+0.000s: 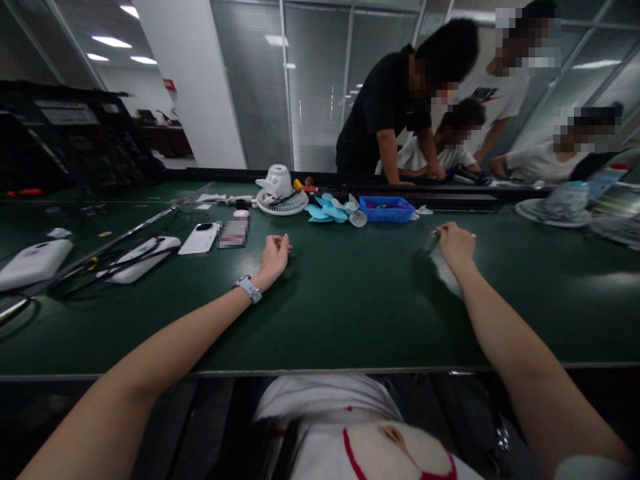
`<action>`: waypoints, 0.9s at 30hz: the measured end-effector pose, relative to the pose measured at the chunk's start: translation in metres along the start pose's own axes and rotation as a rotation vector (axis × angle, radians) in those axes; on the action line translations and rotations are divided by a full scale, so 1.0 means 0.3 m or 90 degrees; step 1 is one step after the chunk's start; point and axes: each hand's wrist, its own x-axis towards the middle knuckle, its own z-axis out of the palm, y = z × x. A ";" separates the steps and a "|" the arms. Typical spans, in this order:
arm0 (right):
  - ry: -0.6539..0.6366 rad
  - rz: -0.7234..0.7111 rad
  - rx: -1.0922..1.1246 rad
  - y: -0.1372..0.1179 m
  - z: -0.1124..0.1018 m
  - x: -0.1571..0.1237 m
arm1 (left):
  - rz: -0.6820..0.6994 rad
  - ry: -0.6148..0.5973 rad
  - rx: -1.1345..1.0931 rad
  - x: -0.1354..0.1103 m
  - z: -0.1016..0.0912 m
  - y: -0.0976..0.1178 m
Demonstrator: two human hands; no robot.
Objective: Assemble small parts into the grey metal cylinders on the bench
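Over the green tabletop, my left hand [277, 257] hangs with loosely bent fingers, a little apart. Nothing shows between them. A pale-strapped watch sits on that wrist. Farther right, the fingers of my right hand [457, 245] are closed on a small silvery, clear-looking object [431, 241], too blurred to name. A whitish patch shows below that hand; whether it is a sheet or a reflection I cannot tell. Between and beyond my hands are light-blue fan blades [327, 209], a white fan head with its round grille [281, 201], and a blue tray [387, 210] holding small parts.
Left of my left hand lie a white phone [199, 239], a blurred-out flat item [233, 233] and white devices [145, 259] with black cables. Fan grilles [545, 212] stand at the far right. Several people [385, 100] are gathered across the table.
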 end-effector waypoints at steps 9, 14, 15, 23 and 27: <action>-0.001 -0.002 -0.005 -0.028 -0.026 -0.007 | 0.001 -0.008 0.007 -0.010 -0.007 0.015; -0.009 -0.010 -0.006 -0.027 -0.029 -0.005 | -0.005 -0.006 -0.004 -0.013 -0.007 0.021; -0.009 -0.013 -0.007 -0.028 -0.031 -0.006 | -0.006 -0.005 -0.006 -0.012 -0.007 0.020; -0.030 0.004 0.004 -0.035 -0.038 -0.016 | 0.021 -0.005 0.005 -0.005 -0.001 0.000; -0.015 0.001 0.045 -0.023 -0.028 -0.027 | 0.012 -0.010 0.009 -0.002 0.001 -0.002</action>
